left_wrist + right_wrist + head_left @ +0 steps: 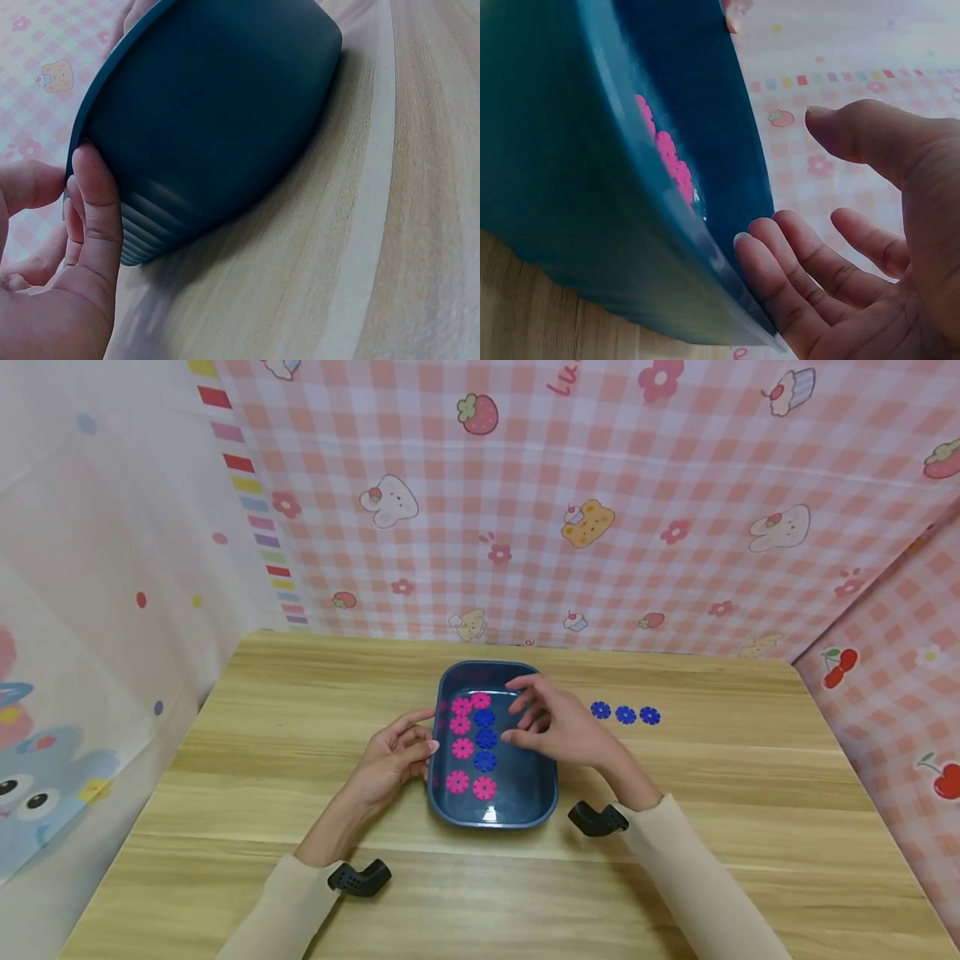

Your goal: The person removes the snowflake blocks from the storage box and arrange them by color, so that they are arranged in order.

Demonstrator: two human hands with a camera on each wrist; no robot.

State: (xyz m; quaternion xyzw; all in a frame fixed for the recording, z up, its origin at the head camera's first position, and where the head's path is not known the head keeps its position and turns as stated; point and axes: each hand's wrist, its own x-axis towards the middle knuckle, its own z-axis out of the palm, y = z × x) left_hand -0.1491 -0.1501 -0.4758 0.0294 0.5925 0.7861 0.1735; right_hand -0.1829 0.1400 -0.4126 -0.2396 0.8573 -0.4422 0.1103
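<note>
A dark blue tray (522,802) with a raised rim lies on the wooden table. My left hand (393,758) pinches its left rim, as the left wrist view also shows, with fingers (97,187) against the outer wall. Over the tray's right side hovers my right hand (553,722), thumb and fingers spread apart and nothing between them. Inside the tray, several pink notched discs (462,748) form a column at the left, with more at the top and bottom of a second column. Three blue notched discs (486,739) stand between those in that second column.
Three more blue discs (626,715) lie in a row on the table (712,843), right of the tray and beyond my right hand. A pink checked cloth (525,468) hangs behind the table's back edge, and a white patterned cloth (120,568) hangs at the left.
</note>
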